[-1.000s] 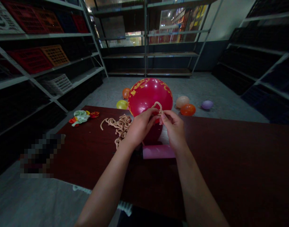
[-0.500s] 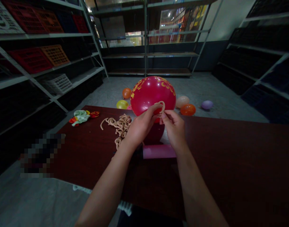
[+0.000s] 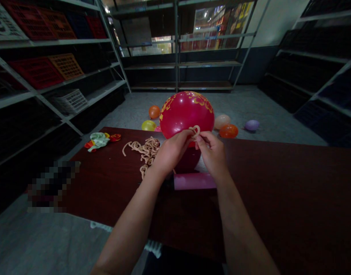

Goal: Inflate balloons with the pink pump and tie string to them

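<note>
A beige cord (image 3: 197,130) is bent into a small loop between my two hands. My left hand (image 3: 172,151) pinches it from the left, and my right hand (image 3: 212,152) grips it between thumb and fingers from the right. Just behind them stands a large inflated red balloon (image 3: 187,110) with yellow flower print; my hands cover its lower front, so whether they hold its neck cannot be seen. A tangle of beige cord (image 3: 149,149) lies left of my left hand. Below my hands, a pink cylinder (image 3: 192,181), possibly a balloon pump, rests on its side.
On the dark wooden table (image 3: 278,183), uninflated balloons (image 3: 98,140) lie at the far left. Several small inflated balloons, including a purple one (image 3: 252,125) and an orange one (image 3: 228,131), are on the floor beyond. Metal shelves with crates (image 3: 66,65) line the room.
The cord's free end has curled over into a more closed loop between my fingers. Both hands stay in nearly the same place by the balloon.
</note>
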Demonstrator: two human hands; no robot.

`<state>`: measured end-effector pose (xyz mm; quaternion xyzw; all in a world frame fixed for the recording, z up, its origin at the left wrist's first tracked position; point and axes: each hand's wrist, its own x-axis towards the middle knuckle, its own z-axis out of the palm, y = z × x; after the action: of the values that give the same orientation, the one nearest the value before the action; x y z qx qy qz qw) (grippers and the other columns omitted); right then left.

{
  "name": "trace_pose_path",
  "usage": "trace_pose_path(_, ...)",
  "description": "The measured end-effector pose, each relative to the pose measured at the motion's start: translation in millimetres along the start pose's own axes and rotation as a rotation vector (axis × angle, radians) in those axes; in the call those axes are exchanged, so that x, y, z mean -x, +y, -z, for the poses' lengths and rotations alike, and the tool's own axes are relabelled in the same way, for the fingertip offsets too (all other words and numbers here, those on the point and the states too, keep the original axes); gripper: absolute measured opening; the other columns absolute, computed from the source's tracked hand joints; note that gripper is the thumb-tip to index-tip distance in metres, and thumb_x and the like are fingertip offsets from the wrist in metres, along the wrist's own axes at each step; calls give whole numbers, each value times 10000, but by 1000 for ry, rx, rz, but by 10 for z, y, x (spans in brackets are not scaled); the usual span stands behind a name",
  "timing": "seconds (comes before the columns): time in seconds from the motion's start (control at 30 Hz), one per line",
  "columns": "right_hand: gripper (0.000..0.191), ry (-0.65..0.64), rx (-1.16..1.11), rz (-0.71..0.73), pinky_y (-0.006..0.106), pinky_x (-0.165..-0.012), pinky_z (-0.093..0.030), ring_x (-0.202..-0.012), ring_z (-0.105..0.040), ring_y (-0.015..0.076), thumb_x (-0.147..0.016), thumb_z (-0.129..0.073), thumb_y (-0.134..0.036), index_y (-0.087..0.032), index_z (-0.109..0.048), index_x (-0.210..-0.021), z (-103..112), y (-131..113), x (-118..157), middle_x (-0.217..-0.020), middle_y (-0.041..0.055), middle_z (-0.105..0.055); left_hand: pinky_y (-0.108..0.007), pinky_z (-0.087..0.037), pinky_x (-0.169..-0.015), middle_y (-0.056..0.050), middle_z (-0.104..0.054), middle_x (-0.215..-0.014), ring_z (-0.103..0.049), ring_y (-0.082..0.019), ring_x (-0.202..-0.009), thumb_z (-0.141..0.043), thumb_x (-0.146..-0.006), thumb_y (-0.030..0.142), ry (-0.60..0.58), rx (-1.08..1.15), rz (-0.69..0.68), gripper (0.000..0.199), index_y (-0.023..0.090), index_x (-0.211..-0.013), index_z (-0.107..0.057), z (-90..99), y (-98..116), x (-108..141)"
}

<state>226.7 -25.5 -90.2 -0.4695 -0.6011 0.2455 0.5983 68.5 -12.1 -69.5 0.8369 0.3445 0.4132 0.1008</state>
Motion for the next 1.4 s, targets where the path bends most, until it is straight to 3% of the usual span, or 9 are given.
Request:
trace_pose_path(0.2,149,4,91,99,298,-703,-491,-683,-616,137,-937,-568,-328,-232,-682,-932,27,-21,-3,-747,-18,-674,-242,-515,-754,-34,-716,-894,-672,-129,-781,-555,-1008,227,16,142,99,85,172,-1018,-619,28,18,-30)
trace_pose_path(0.37,143,24,140,132,344,-801,-519,-797,-667,165,-927,-604,-301,-257,-714,-1008,58,-25,4,-941,12,-750,-192,-473,-571,32,-593,-702,-554,-75,-543,-548,-1008,292,-25,454,249,138,171,-959,-594,3,-7,-35)
trace_pose_path(0.57,141,15,135,127,389,-868,-523,-837,-674,192,-925,-621,-329,-262,-739,-962,59,-89,18,-912,25,-757,-182,-497,-528,39,-535,-676,-526,-68,-520,-574,-990,351,-11,644,329,187,169,-950,-593,-42,-28,-44)
trace_pose_path(0.77,179,42,-185,-68,363,-845,-533,-971,-681,202,-870,-669,-388,-254,-755,-951,-48,-98,-1,-1073,46,-764,-177,-475,-513,50,-562,-690,-528,-76,-526,-625,-970,335,84,698,303,197,222,-1112,-548,-70,13,-51)
trace_pose_path(0.83,210,45,-293,-155,329,-774,-522,-901,-663,177,-852,-673,-404,-258,-763,-974,-76,-55,-10,-1070,42,-759,-181,-485,-533,47,-575,-695,-548,-76,-541,-623,-973,336,80,688,263,183,220,-1099,-560,-69,13,-47)
trace_pose_path(0.97,255,2,-437,-236,278,-648,-443,-681,-537,112,-846,-660,-404,-257,-767,-1024,-91,35,-20,-860,4,-702,-194,-516,-590,13,-640,-763,-607,-81,-607,-637,-970,333,77,600,164,168,191,-1057,-621,-57,-15,-26)
trace_pose_path(1.27,276,-99,-539,-303,281,-663,-452,-674,-486,100,-849,-649,-423,-255,-724,-1054,-90,16,22,-917,3,-645,-305,-576,-911,-88,-770,-1104,-732,-175,-1015,-613,-990,285,103,174,-57,214,195,-1160,-708,23,-22,1)
trace_pose_path(1.4,311,-130,-486,-278,286,-667,-474,-675,-514,107,-894,-619,-480,-271,-707,-1106,-108,-10,38,-856,-6,-635,-311,-579,-891,-84,-777,-1071,-736,-176,-983,-586,-1006,286,172,101,-44,192,196,-1115,-717,15,21,18)
